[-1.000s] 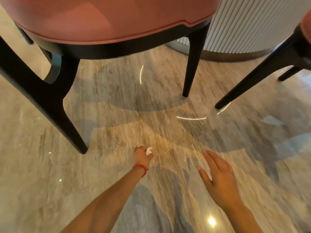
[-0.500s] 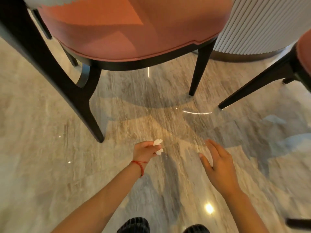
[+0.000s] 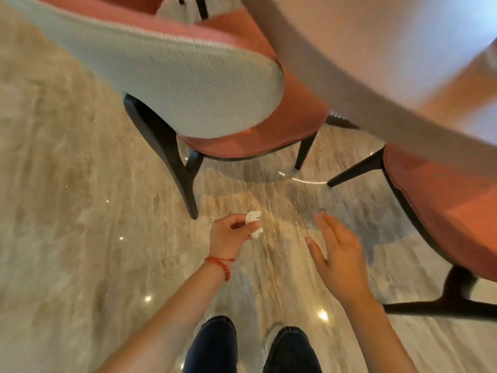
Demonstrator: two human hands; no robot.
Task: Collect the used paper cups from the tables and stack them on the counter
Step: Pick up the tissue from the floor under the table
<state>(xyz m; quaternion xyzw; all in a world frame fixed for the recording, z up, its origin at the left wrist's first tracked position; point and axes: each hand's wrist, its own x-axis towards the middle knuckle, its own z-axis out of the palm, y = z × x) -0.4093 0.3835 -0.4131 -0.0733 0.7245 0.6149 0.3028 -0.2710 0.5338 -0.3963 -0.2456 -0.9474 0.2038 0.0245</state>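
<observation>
Down low, my left hand (image 3: 231, 231) pinches a crumpled white paper scrap (image 3: 254, 224), probably litter to bin. My right hand (image 3: 336, 254) hangs flat and empty, free for cups. Beyond stand the chair (image 3: 188, 76) and worktop (image 3: 376, 63); no paper cups in view.

Glossy veined marble floor (image 3: 67, 211) (light glints), two coral-seated dark-legged chairs (image 3: 269, 130), pale table edge (image 3: 376, 63)

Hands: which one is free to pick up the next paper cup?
Right, probably. The right hand is open and holds nothing, while the left hand pinches a small crumpled white paper scrap. No cup is in view yet.
</observation>
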